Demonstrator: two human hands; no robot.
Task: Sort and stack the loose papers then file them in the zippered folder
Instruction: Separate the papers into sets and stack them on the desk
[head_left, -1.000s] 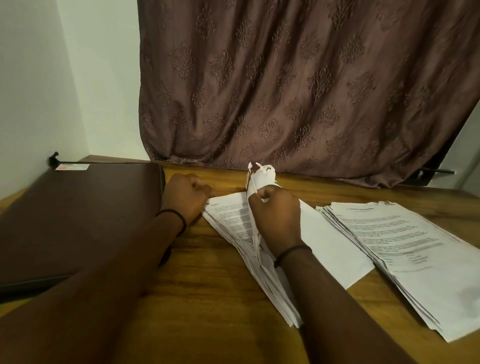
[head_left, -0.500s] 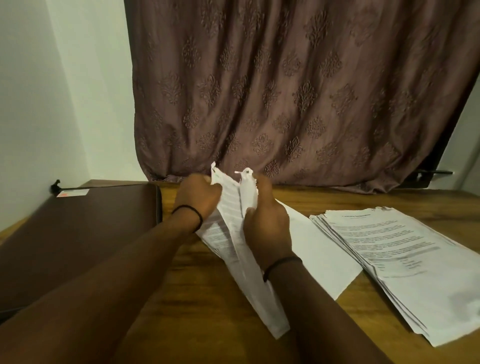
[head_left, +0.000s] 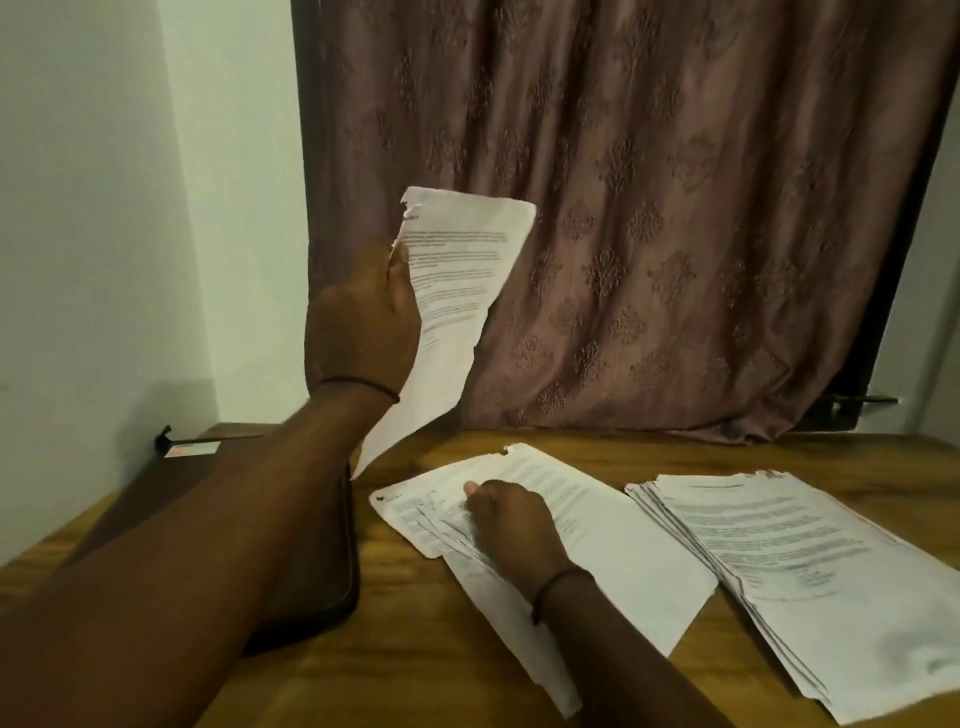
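Loose papers (head_left: 623, 571) at the sorting step, in three lots on the wooden table (head_left: 405, 654), with a patterned curtain (head_left: 675, 208) behind.

At far left the zippered folder (head_left: 327, 582) lies flat and dark, partly hidden under the forearm. Whether its zip is open cannot be told.

Next, the left hand (head_left: 363, 322) holds one printed sheet (head_left: 457, 270) up in front of the curtain, well clear of the table. The thumb lies on the printed face at the sheet's ragged left edge. The other fingers are behind the paper and out of sight, so the sheet is evidently pinched between them.

Right of centre, the right hand (head_left: 511, 519) rests knuckles-up on the fanned pile (head_left: 587, 499), which is spread unevenly just beside the folder. The fingers are curled and the thumb tip points forward. It cannot be told whether they pinch a page or merely press the pile down.

At far right a thicker stack (head_left: 779, 561) lies roughly squared, its left edge overlapping the fanned pile.

By this reading, sorting is partway through and filing has not begun. The next move calls for placing the raised sheet on its proper lot. The right hand should pin the fanned pages so they do not slide. The torn edges suggest thin paper that needs a light grip.
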